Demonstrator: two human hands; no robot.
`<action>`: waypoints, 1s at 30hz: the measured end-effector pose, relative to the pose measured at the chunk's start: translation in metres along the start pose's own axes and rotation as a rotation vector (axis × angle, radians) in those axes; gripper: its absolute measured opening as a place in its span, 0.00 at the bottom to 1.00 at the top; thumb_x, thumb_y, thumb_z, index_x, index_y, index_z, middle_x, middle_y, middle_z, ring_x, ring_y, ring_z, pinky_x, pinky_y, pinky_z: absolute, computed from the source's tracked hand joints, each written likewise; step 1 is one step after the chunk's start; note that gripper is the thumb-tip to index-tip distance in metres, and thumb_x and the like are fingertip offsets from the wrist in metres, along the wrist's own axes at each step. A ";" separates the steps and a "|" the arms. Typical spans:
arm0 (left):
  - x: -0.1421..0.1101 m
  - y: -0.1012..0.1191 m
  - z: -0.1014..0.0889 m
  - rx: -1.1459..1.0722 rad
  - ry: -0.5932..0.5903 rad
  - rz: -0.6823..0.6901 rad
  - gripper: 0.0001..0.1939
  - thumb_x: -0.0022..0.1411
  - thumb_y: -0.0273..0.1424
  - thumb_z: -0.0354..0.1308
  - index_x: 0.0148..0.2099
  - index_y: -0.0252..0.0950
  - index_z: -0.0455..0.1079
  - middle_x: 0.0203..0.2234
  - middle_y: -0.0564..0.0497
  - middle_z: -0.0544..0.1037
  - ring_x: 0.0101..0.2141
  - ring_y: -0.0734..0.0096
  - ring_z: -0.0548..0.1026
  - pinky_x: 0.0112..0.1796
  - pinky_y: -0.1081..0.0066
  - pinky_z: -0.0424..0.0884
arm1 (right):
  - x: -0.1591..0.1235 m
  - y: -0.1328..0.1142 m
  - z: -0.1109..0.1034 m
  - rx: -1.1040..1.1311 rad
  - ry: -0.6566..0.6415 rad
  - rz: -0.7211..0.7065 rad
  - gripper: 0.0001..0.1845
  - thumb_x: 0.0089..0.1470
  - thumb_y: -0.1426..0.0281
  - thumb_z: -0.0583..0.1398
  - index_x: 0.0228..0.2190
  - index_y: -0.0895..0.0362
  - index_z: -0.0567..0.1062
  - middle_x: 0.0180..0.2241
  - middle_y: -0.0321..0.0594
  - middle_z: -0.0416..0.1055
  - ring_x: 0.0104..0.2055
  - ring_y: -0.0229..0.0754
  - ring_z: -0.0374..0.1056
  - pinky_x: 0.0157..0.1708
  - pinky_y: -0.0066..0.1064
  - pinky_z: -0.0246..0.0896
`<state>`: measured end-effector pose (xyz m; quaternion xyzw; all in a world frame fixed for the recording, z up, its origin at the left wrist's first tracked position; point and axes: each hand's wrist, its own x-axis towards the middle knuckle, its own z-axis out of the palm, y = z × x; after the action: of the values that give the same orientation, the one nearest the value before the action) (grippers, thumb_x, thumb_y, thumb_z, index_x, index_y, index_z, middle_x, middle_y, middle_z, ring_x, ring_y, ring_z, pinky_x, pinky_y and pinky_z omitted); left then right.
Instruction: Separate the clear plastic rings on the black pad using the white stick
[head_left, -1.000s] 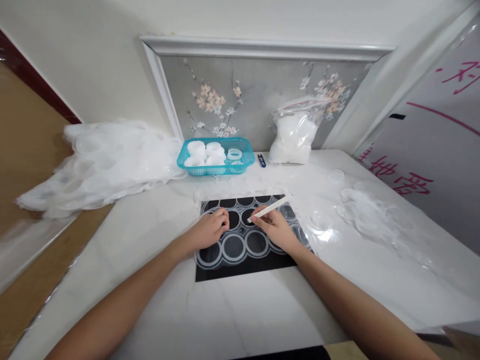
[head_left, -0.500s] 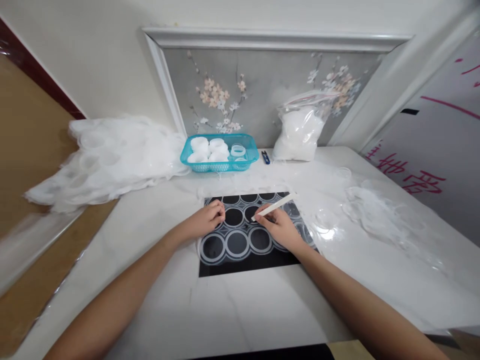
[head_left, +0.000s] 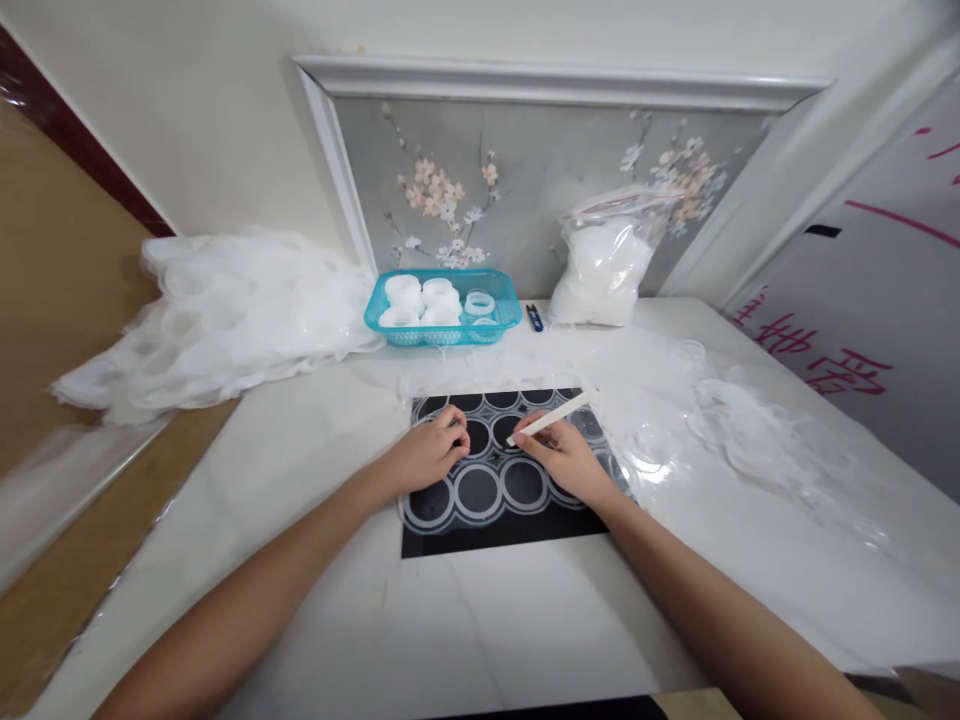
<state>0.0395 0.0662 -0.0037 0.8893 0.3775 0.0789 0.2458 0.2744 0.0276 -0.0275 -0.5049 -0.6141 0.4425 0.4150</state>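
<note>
White marbled tabletop (head_left: 487,620) ran between your forearms up to the near edge of the black mat (head_left: 510,541), with its own left edge slanting away beyond your left forearm. Your forearms bounded that strip on both sides, and they came in from the near corners.

On the mat lay the clear ring sheet (head_left: 502,490), its pale circles in rows. Your left hand (head_left: 435,450) was over the sheet's left part, fingers curled in; you could not tell whether they pinched anything. Your right hand (head_left: 574,462) had thumb and fingers clamped on the white stick (head_left: 555,414), which slanted with its lower tip over a circle near the middle.

To the right, clear film scraps (head_left: 757,430) spread over the table; to the far left, a heap of white ringed sheets (head_left: 232,310) overhung the edge. Farther off, the blue basket (head_left: 511,322) held white stacks and clear rings, with the small snips (head_left: 535,318) just right of it, then the clear bag (head_left: 600,270) of white material. Behind stood the framed floral panel (head_left: 562,150).

Compared with half a second earlier, your left hand had shifted rightward over the sheet, while your right kept its hold.
</note>
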 end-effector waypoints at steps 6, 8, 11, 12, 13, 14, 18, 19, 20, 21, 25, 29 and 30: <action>0.001 -0.003 -0.002 0.002 -0.021 0.018 0.12 0.67 0.31 0.47 0.38 0.33 0.70 0.47 0.45 0.66 0.36 0.69 0.72 0.43 0.64 0.68 | -0.001 0.000 0.000 -0.022 -0.005 0.001 0.14 0.55 0.57 0.60 0.33 0.56 0.72 0.32 0.40 0.74 0.36 0.44 0.71 0.39 0.36 0.64; 0.001 -0.003 -0.002 -0.004 -0.032 0.015 0.12 0.68 0.30 0.46 0.38 0.33 0.70 0.48 0.45 0.66 0.35 0.70 0.72 0.42 0.64 0.68 | -0.001 0.001 0.000 -0.037 -0.012 0.002 0.14 0.55 0.57 0.60 0.33 0.56 0.72 0.32 0.40 0.74 0.36 0.44 0.71 0.39 0.36 0.64; 0.001 -0.004 -0.002 -0.007 -0.056 0.016 0.12 0.68 0.30 0.46 0.37 0.33 0.70 0.48 0.45 0.65 0.35 0.71 0.71 0.42 0.65 0.67 | -0.001 0.004 -0.001 -0.050 -0.023 0.001 0.14 0.55 0.57 0.60 0.34 0.55 0.72 0.32 0.40 0.73 0.36 0.45 0.70 0.38 0.35 0.63; 0.001 -0.004 -0.002 -0.003 -0.061 0.017 0.11 0.68 0.30 0.46 0.37 0.34 0.69 0.48 0.46 0.65 0.35 0.71 0.71 0.42 0.65 0.67 | -0.001 0.004 -0.001 -0.053 -0.024 0.002 0.13 0.56 0.58 0.60 0.34 0.55 0.72 0.32 0.40 0.73 0.36 0.45 0.70 0.38 0.35 0.63; 0.001 -0.005 -0.002 0.003 -0.062 0.017 0.11 0.68 0.30 0.47 0.38 0.34 0.69 0.48 0.46 0.65 0.36 0.71 0.71 0.42 0.66 0.67 | -0.001 0.005 -0.001 -0.054 -0.026 0.004 0.13 0.56 0.58 0.60 0.34 0.55 0.72 0.32 0.40 0.73 0.36 0.45 0.70 0.38 0.35 0.63; 0.001 -0.005 -0.001 0.010 -0.064 0.017 0.11 0.68 0.30 0.46 0.38 0.34 0.69 0.47 0.46 0.65 0.36 0.71 0.71 0.42 0.66 0.67 | -0.001 0.005 -0.001 -0.054 -0.028 0.003 0.13 0.56 0.58 0.60 0.34 0.55 0.72 0.32 0.40 0.73 0.36 0.45 0.70 0.38 0.35 0.62; 0.001 -0.006 0.002 0.066 -0.063 0.031 0.12 0.69 0.30 0.45 0.39 0.33 0.68 0.46 0.46 0.66 0.35 0.71 0.70 0.42 0.66 0.66 | -0.001 0.004 0.000 -0.041 -0.022 0.009 0.12 0.56 0.59 0.60 0.35 0.55 0.72 0.33 0.39 0.73 0.37 0.45 0.70 0.40 0.36 0.63; 0.000 -0.005 0.003 0.101 -0.059 0.041 0.12 0.69 0.29 0.44 0.39 0.33 0.67 0.46 0.45 0.66 0.35 0.71 0.70 0.41 0.66 0.66 | -0.002 0.004 0.000 -0.037 -0.018 0.009 0.12 0.56 0.59 0.60 0.35 0.55 0.72 0.33 0.39 0.73 0.37 0.45 0.70 0.40 0.36 0.63; 0.000 -0.005 0.004 0.148 -0.053 0.051 0.12 0.69 0.28 0.43 0.40 0.32 0.67 0.45 0.44 0.66 0.34 0.71 0.70 0.39 0.67 0.66 | -0.002 0.003 0.000 -0.037 -0.015 0.008 0.12 0.56 0.59 0.60 0.35 0.55 0.72 0.33 0.39 0.73 0.37 0.45 0.70 0.39 0.35 0.63; 0.000 -0.004 0.006 0.203 -0.051 0.060 0.11 0.69 0.26 0.42 0.40 0.32 0.66 0.44 0.44 0.66 0.33 0.71 0.69 0.38 0.67 0.66 | -0.002 0.003 0.000 -0.042 -0.013 0.007 0.12 0.56 0.59 0.60 0.35 0.55 0.72 0.33 0.39 0.73 0.37 0.45 0.70 0.39 0.35 0.62; -0.002 0.000 0.009 0.357 -0.064 0.081 0.10 0.67 0.22 0.42 0.41 0.30 0.65 0.42 0.41 0.66 0.32 0.69 0.67 0.35 0.67 0.65 | -0.003 0.003 0.001 -0.051 -0.001 0.004 0.12 0.56 0.59 0.60 0.34 0.56 0.72 0.32 0.40 0.73 0.36 0.44 0.70 0.38 0.34 0.62; -0.002 0.002 0.006 0.342 -0.073 0.077 0.09 0.65 0.20 0.42 0.40 0.30 0.64 0.41 0.41 0.66 0.32 0.68 0.66 0.36 0.66 0.66 | -0.002 0.003 0.002 -0.051 0.010 -0.006 0.13 0.55 0.59 0.60 0.33 0.57 0.72 0.33 0.40 0.73 0.36 0.44 0.70 0.38 0.34 0.62; -0.002 0.002 0.005 0.337 -0.080 0.079 0.09 0.64 0.19 0.43 0.40 0.30 0.64 0.41 0.41 0.66 0.32 0.68 0.66 0.36 0.66 0.66 | -0.002 0.002 0.002 -0.055 0.009 -0.013 0.13 0.55 0.59 0.60 0.33 0.57 0.72 0.33 0.40 0.73 0.36 0.44 0.70 0.38 0.34 0.62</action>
<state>0.0414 0.0618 -0.0069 0.9345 0.3400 -0.0114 0.1048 0.2735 0.0254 -0.0303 -0.5142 -0.6271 0.4205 0.4067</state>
